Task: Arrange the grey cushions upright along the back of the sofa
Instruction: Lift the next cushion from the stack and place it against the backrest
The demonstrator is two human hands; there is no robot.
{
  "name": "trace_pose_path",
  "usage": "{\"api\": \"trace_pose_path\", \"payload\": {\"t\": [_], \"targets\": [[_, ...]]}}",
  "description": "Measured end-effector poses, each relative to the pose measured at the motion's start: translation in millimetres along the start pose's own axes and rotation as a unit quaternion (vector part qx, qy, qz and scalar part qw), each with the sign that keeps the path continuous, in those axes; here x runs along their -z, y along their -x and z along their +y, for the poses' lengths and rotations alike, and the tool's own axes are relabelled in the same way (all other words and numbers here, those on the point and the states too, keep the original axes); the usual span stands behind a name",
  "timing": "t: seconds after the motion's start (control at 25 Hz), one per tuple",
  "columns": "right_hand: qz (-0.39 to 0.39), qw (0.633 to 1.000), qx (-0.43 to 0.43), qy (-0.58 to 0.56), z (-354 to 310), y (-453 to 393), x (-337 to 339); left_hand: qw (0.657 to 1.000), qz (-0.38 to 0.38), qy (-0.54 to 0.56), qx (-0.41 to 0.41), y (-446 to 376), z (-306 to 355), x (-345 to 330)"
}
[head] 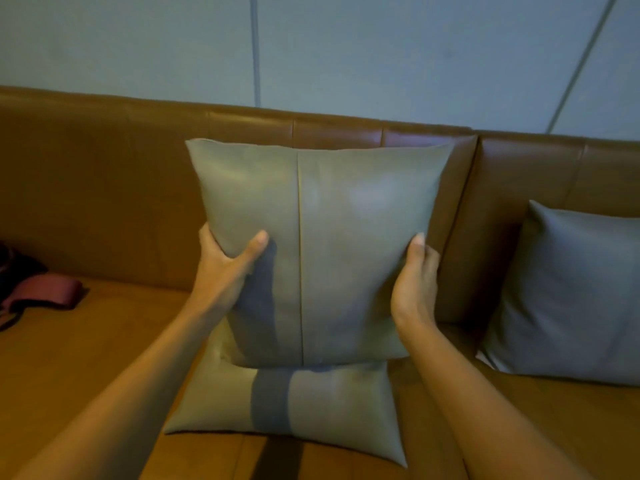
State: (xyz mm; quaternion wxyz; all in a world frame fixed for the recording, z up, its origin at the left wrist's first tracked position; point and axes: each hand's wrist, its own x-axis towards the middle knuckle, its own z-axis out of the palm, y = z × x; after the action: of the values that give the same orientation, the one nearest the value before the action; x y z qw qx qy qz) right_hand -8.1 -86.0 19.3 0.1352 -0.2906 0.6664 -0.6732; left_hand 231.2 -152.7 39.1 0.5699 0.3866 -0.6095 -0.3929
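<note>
I hold a grey leather cushion [332, 237] upright in front of the brown sofa back [104, 174]. My left hand [225, 268] grips its left edge, thumb on the front face. My right hand [415, 282] grips its right edge. A vertical seam runs down the cushion's middle. Its bottom edge rests on or just above a second grey cushion [311, 407], which lies flat on the seat. A third grey cushion [568, 292] leans upright against the sofa back at the right.
A dark red bag or strap [38, 292] lies on the seat at the far left. The brown seat [86, 348] stretches between it and the cushions. A pale grey panelled wall [346, 46] rises behind the sofa.
</note>
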Motion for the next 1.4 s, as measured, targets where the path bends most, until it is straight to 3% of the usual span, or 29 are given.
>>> {"api": "trace_pose_path", "payload": {"t": [0.16,0.28,0.44,0.64,0.72,0.8,0.84,0.88,0.92,1.0,1.08,1.16,1.28,1.4], "targets": [[-0.018,0.997,0.066,-0.021,-3,-17,3,0.997,0.037,-0.008,-0.070,-4,-17,-10],[-0.008,0.997,0.071,0.019,16,-19,3,0.998,0.024,-0.033,-0.042,14,-50,-12],[-0.036,0.998,0.001,0.043,64,0,3,0.998,-0.015,-0.046,0.042,49,-97,-11],[-0.101,0.983,-0.121,0.095,80,7,21,0.990,-0.080,-0.076,0.093,46,-96,-2],[-0.061,0.989,-0.019,0.134,53,15,22,0.988,-0.035,-0.114,0.096,49,-88,-1],[-0.028,0.980,0.170,0.098,8,20,25,0.990,0.067,-0.122,0.011,63,-70,-1],[-0.089,0.972,0.212,0.050,-16,20,28,0.993,0.086,-0.074,-0.041,71,-60,-2],[-0.218,0.959,0.180,-0.007,-42,19,30,0.998,0.044,0.024,-0.038,77,-51,-5],[-0.358,0.928,0.092,-0.037,-64,14,26,0.990,-0.058,0.131,0.009,78,-46,-9],[-0.508,0.858,-0.075,-0.007,-85,-7,3,0.921,-0.268,0.220,0.176,69,-56,-14],[-0.473,0.873,-0.121,0.014,-84,-32,-25,0.861,-0.336,0.197,0.328,57,-79,-20],[-0.392,0.905,-0.158,-0.046,-73,-51,-45,0.837,-0.301,0.196,0.412,55,-105,-23],[-0.322,0.919,-0.179,-0.142,-59,-70,-57,0.815,-0.230,0.237,0.477,60,-132,-19],[-0.216,0.947,-0.133,-0.196,-53,-75,-51,0.810,-0.268,0.179,0.491,69,-139,4]]}}
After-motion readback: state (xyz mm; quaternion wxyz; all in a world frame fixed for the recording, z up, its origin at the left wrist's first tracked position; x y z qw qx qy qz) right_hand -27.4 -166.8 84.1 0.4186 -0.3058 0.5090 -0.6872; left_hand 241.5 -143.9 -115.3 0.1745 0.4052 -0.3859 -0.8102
